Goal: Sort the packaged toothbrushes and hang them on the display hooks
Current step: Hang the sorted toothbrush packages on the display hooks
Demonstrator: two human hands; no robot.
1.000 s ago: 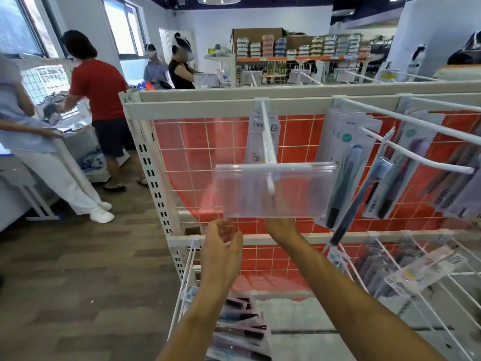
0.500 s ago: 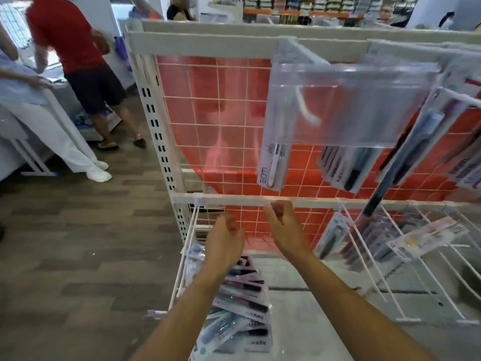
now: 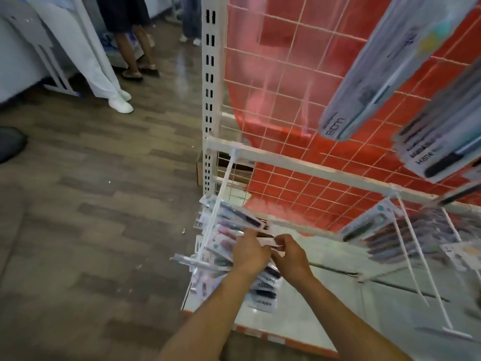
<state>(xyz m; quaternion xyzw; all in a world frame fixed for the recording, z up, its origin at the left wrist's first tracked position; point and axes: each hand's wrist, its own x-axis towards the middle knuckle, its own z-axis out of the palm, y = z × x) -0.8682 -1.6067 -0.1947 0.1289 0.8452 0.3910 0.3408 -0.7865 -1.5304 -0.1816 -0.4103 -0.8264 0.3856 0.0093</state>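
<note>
A wood-pattern floor (image 3: pixel 99 204) runs past a white display rack (image 3: pixel 209 100) backed by red tile and wire grid; other people's legs stand behind. Packaged toothbrushes (image 3: pixel 226 230) hang crowded on the low left hook (image 3: pixel 217 204). The left hand (image 3: pixel 250 252) and right hand (image 3: pixel 290 256) both reach into that bunch, fingers curled on the packs. Hanging packs (image 3: pixel 426 152) at upper right read "BDM" and "Hane".

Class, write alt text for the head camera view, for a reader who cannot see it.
Two hands, left hand and right hand, meet at a pile of packaged toothbrushes hanging at the low left end of a white wire rack backed in red. More packs hang upper right.
</note>
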